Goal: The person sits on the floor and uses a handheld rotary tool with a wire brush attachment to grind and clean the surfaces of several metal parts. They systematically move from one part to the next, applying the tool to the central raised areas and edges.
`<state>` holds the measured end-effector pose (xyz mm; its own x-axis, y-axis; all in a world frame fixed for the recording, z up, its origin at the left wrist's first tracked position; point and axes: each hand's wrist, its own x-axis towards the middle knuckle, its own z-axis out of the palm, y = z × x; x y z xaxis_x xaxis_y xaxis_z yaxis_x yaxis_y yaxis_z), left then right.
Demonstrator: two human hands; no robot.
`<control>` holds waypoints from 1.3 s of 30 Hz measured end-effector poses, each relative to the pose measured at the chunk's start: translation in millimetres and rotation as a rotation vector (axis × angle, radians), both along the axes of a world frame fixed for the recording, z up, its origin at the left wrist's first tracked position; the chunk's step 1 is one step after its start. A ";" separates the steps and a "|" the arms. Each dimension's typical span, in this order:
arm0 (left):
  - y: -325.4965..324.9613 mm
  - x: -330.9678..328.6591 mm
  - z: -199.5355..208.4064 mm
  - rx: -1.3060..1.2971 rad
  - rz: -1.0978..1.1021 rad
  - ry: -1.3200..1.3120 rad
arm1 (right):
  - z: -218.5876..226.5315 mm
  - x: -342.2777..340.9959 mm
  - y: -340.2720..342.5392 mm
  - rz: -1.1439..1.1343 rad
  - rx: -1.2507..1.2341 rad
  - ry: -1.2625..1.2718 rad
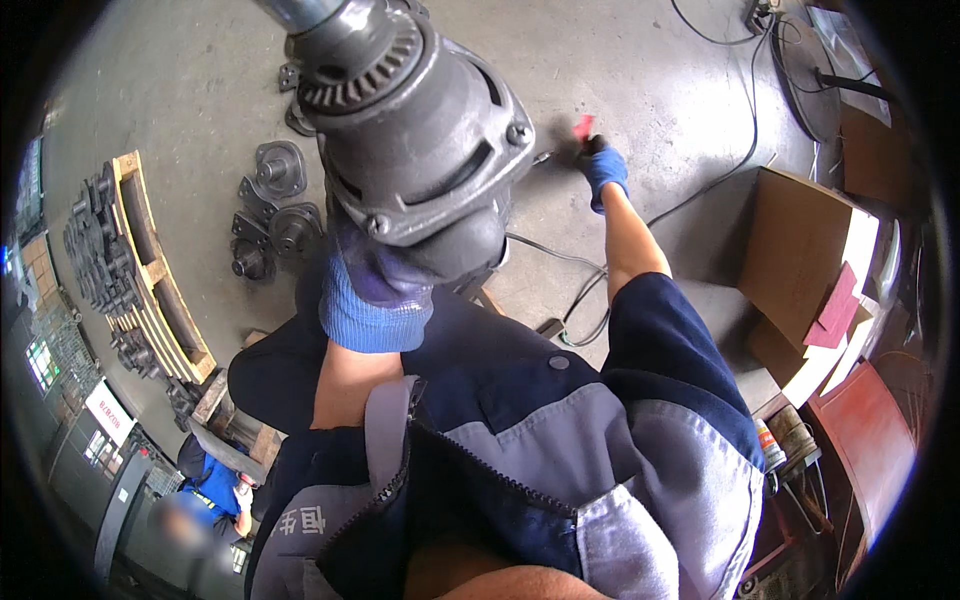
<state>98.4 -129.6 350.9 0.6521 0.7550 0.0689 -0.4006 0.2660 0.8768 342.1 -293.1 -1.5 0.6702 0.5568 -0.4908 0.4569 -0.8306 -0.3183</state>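
Electric drill (425,140), dark grey with a toothed chuck (362,72), held up close to the camera in the upper middle of the head view, its rear gripped by the blue-gloved left hand (372,275), whose fingers are mostly hidden behind it. The blue-gloved right hand (606,172) reaches out over the concrete floor (655,85), a small red piece (584,127) at its fingertips, though whether it pinches this I cannot tell. Flanged metal castings (280,168) lie on the floor left of the drill.
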 end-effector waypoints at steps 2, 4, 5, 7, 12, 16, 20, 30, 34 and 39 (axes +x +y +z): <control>2.8 11.1 -5.1 0.050 -0.050 0.002 | -37.6 27.7 -38.6 -0.704 0.552 0.460; 6.9 13.5 -2.6 0.147 -0.061 0.077 | 46.3 18.0 -16.7 -0.944 0.733 0.786; 10.5 16.1 -3.0 0.184 -0.089 0.098 | 77.9 19.4 -19.2 -0.983 0.854 0.885; 17.2 16.9 -9.3 0.322 -0.103 0.228 | 112.7 29.4 -21.7 -0.447 1.021 0.806; 16.5 9.2 -49.3 0.910 0.008 0.632 | 296.3 15.1 21.1 0.051 1.156 0.393; 22.2 28.1 -36.2 0.735 -0.080 0.329 | 411.7 -34.7 43.1 0.169 1.389 0.619; 19.8 44.1 14.0 0.876 -0.100 0.035 | 455.0 -59.4 49.9 0.382 1.450 0.495; -17.4 10.5 24.4 0.196 -0.259 0.109 | 508.8 -71.5 57.7 0.920 1.350 -0.696; -14.9 3.2 24.9 0.543 -0.234 0.165 | 512.5 -77.7 55.0 0.960 1.324 -0.764; -5.6 3.4 0.6 0.413 -0.395 -0.340 | 510.2 -83.9 57.0 0.948 1.356 -0.756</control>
<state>101.8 -135.2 351.5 0.7653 0.3306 0.5523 -0.6143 0.1188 0.7801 258.1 -236.1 508.7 -0.2363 0.5499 0.8011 0.9185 0.3955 -0.0006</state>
